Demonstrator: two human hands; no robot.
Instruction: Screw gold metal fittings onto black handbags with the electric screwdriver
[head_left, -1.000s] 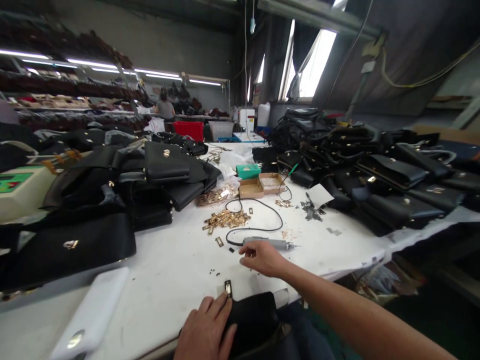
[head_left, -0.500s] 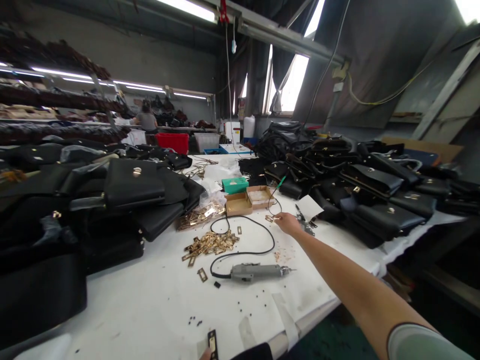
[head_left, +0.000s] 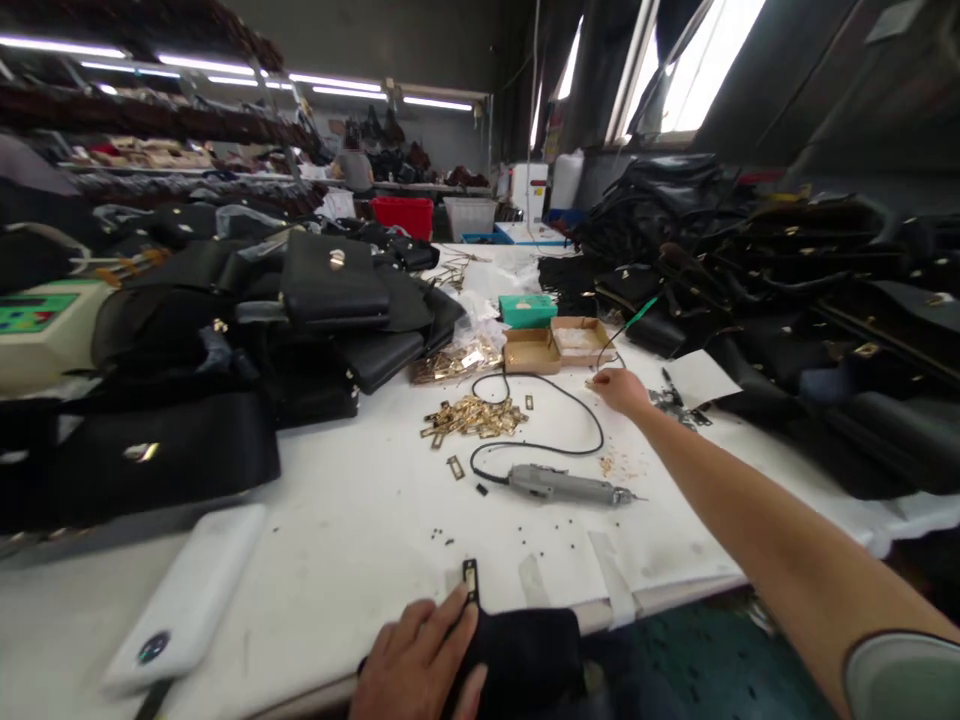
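My left hand (head_left: 420,655) lies with fingers stretched out over a black leather piece (head_left: 529,650) at the near table edge. Its fingertips touch a dark tab bearing a gold plate (head_left: 470,577). Farther off, my right hand (head_left: 621,390) is closed in a pinch low over the table, beside the cardboard boxes. Something small and gold-coloured shows at its fingertips, too small to name. Between the hands lies a grey electric screwdriver (head_left: 566,487), its bit pointing right and its black cord looping behind it. Gold metal frames (head_left: 476,415) are heaped left of the cord.
Black handbags (head_left: 337,285) are piled on the left, and more black bags (head_left: 817,290) on the right. Two open cardboard boxes (head_left: 532,352) stand by a green box (head_left: 527,310). A white power bank-like device (head_left: 191,590) lies front left. Small dark bits dot the tabletop (head_left: 360,520).
The view has shifted left and downward. My left hand has come fully into view over the leather piece. My right hand stays near the boxes; the gold plates at its fingertips show less.
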